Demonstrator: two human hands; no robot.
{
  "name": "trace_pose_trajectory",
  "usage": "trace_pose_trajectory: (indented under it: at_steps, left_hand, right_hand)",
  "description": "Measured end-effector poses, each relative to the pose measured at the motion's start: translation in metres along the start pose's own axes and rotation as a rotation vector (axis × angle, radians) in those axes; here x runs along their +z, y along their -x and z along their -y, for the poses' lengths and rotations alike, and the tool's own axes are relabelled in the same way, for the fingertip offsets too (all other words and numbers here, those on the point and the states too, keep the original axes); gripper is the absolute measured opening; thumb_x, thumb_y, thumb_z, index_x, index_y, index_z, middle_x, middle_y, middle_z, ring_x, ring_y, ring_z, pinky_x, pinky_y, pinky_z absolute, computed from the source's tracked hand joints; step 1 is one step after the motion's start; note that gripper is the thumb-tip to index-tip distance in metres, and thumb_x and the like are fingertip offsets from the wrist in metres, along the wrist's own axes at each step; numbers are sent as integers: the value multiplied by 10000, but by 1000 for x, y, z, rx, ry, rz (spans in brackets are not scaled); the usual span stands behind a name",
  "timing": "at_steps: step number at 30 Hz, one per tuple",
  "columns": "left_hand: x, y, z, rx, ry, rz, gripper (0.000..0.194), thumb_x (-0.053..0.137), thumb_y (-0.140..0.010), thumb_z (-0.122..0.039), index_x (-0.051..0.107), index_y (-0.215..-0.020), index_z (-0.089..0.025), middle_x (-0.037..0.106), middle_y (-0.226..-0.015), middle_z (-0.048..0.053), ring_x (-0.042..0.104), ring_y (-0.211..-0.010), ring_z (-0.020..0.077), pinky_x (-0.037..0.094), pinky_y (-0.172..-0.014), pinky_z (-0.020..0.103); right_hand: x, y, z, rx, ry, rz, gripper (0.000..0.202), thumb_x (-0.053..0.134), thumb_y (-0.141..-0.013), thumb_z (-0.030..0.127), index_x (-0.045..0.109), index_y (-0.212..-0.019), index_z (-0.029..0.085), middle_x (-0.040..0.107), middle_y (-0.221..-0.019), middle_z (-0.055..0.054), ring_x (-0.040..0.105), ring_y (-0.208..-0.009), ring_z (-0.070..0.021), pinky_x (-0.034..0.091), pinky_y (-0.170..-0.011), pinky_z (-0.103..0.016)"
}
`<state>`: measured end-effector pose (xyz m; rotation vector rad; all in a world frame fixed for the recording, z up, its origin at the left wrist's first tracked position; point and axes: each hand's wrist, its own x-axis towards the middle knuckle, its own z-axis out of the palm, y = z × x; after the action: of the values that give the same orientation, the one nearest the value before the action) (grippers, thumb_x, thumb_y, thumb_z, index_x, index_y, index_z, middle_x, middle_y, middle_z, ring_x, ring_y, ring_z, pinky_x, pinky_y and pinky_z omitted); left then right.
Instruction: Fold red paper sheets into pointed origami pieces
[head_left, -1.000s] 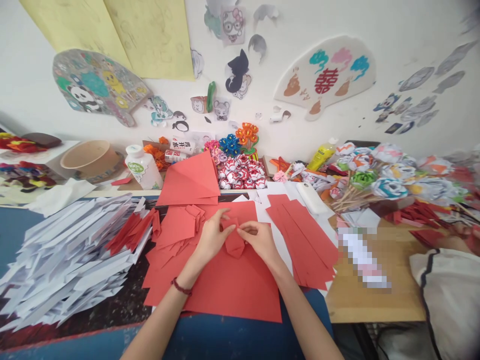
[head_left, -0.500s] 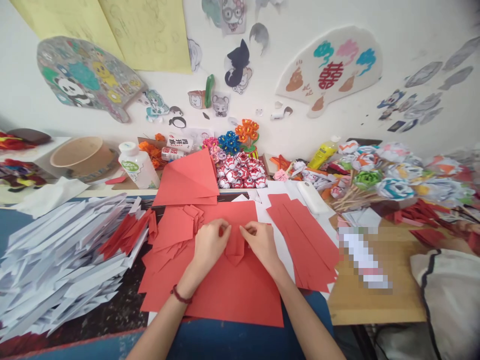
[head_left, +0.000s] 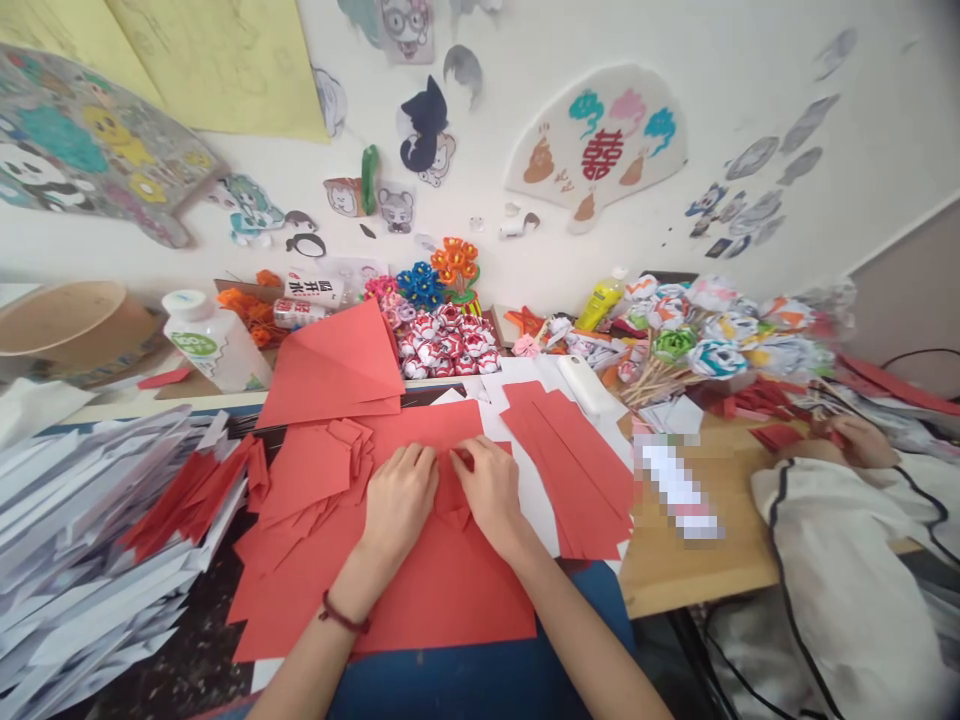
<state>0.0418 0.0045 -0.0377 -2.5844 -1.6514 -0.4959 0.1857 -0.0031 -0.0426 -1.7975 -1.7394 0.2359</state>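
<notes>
A small folded piece of red paper [head_left: 452, 498] lies between my hands, its pointed lower end toward me. My left hand [head_left: 401, 497] is closed at its left edge, fingers bent down and fingertips partly hidden. My right hand [head_left: 489, 488] pinches the folded paper from the right with thumb and forefinger. Beneath both hands spread large red paper sheets [head_left: 450, 610]. Smaller red pieces [head_left: 311, 465] lie in a loose pile left of my left hand. Right of my right hand are cut red strips [head_left: 566, 465] on white paper.
Folded white paper strips [head_left: 82, 560] are heaped at the left, with red folded strips [head_left: 191, 500] on top. A white bottle [head_left: 214, 340] and paper flowers [head_left: 454, 340] line the back. At the right, a co-worker's hand [head_left: 862, 440] is near red paper above a wooden board [head_left: 697, 560].
The view has turned to the right, bringing the co-worker's hand and sleeve further into sight. My hands remain at the folded red paper, with my left fingers now lower and closer over it.
</notes>
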Motion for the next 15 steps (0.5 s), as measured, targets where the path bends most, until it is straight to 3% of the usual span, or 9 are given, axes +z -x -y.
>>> trace_pose_trajectory:
  at_steps: [9,15]
  left_hand:
    - [-2,3,-5,-109,237,-43,179,430,-912,-171,595,-959,-224,658,-949,46,604,-899,203,405,-673,274]
    - [-1,8,-3,-328,368,-68,113,560,-857,-244,624,-948,-226,675,-886,35,608,-860,218,432,-744,312]
  right_hand:
    - [-4,8,-3,12,-181,31,164,551,-882,161,704,-877,222,698,-837,-39,639,-746,-188,460,-678,-288]
    - [-1,13,-7,52,-261,-5,155,554,-869,214,690,-793,222,686,-769,-43,610,-652,-193,455,-636,-311]
